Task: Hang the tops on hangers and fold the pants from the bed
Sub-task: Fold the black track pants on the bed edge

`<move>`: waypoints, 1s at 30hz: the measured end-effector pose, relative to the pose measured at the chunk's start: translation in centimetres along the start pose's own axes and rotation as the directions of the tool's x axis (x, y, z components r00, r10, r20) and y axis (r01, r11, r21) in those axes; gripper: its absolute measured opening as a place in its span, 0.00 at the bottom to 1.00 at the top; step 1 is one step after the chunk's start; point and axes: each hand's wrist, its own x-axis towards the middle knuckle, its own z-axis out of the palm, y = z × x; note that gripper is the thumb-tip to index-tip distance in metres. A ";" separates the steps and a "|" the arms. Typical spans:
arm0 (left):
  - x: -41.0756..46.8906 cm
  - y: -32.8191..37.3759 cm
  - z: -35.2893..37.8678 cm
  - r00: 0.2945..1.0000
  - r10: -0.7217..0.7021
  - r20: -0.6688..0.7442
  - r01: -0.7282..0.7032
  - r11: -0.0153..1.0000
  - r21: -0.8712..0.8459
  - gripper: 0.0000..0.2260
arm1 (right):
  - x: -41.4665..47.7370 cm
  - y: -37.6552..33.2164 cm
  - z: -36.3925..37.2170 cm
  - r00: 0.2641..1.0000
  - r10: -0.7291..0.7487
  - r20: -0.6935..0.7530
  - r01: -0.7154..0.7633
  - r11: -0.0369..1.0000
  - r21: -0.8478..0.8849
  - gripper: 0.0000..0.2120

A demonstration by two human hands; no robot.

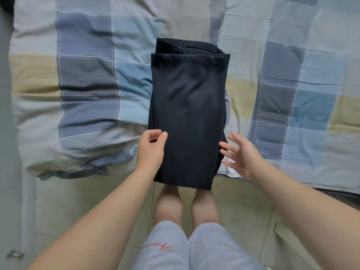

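Black pants [188,114] were laid long and narrow on the checked quilt [292,75]. They were folded over at least once, and a lower layer was poking out at the far end. The near end was hung over the quilt's near edge, above the tiled floor [243,211]. The left edge of the pants was pinched by the left hand [151,148], with the thumb on top and the fingers curled at the cloth. The right hand [241,154] was held by the right edge, its fingers straight and spread apart. Whether its tips were touching the cloth could not be told.

Most likely the next fold was about to be made, and a few things could be spoiled from here. If the pants were lifted by the pinched side only, the other side could be left behind and the fold made crooked. The soft, thin layers could be slid apart and messed up more. If the hanging end were let go, the whole pile could be pulled down to the floor by its own weight.
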 end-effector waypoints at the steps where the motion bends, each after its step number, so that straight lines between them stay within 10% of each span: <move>1: -0.1 -1.3 0.0 0.999 -0.019 -0.030 0.019 1.000 0.018 0.09 | 0.2 0.8 -0.1 1.000 0.001 -0.022 -0.002 0.999 -0.040 0.22; 7: 0.3 -7.6 -0.3 0.991 -0.116 0.070 0.102 0.978 0.182 0.37 | 3.2 3.5 -0.1 0.994 -0.056 -0.089 0.032 0.968 -0.249 0.31; 15: 3.8 -8.7 -0.4 0.984 -0.139 0.110 0.102 0.950 0.294 0.33 | 6.5 4.7 1.0 0.990 -0.112 -0.083 0.088 0.965 -0.247 0.47; 30: 0.4 -8.4 -0.5 0.830 -0.455 0.324 0.357 0.878 0.318 0.40 | 3.0 7.3 -0.2 0.993 0.037 0.116 0.007 0.933 -0.360 0.14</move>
